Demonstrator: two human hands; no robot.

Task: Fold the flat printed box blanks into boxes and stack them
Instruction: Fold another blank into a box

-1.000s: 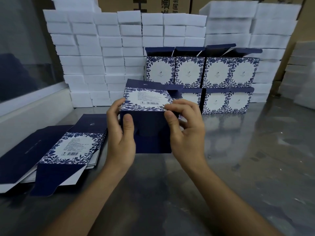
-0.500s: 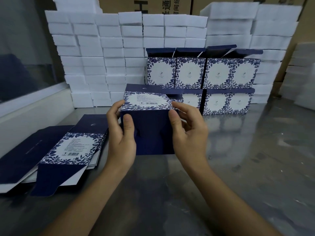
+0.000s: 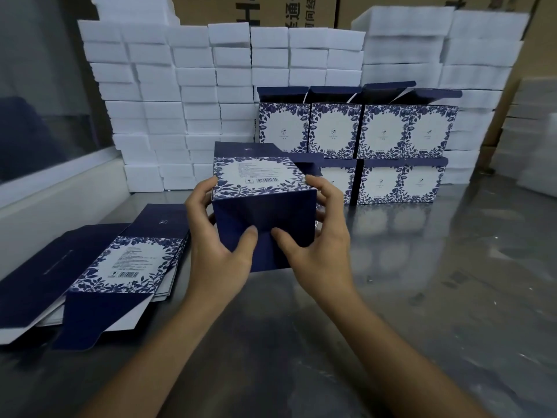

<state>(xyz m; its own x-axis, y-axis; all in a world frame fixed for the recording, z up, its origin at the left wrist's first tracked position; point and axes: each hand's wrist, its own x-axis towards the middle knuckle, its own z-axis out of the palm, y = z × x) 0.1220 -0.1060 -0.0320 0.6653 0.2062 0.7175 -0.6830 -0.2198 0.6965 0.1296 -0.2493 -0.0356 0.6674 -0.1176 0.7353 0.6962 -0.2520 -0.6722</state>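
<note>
I hold a half-folded blue and white floral box [image 3: 256, 182] above the table, its barcode panel facing up and its navy end flaps towards me. My left hand [image 3: 217, 248] grips its left side, thumb pressed on the navy flap. My right hand [image 3: 316, 245] grips the right side, thumb on the same flap near the middle. A pile of flat printed blanks [image 3: 99, 267] lies on the table to the left. Finished boxes [image 3: 388, 146] stand stacked in two rows behind, lids open on the top row.
Walls of white foam blocks [image 3: 187, 95] rise behind the boxes, with more at the far right [image 3: 536, 140]. Brown cartons [image 3: 256, 10] stand behind them. A white ledge [image 3: 57, 188] borders the shiny grey table [image 3: 437, 297] on the left.
Both thumbs have moved inward and down onto the navy end flaps, and the box has tilted so its barcode panel faces up more. My right fingers left the top edge for the right side.
</note>
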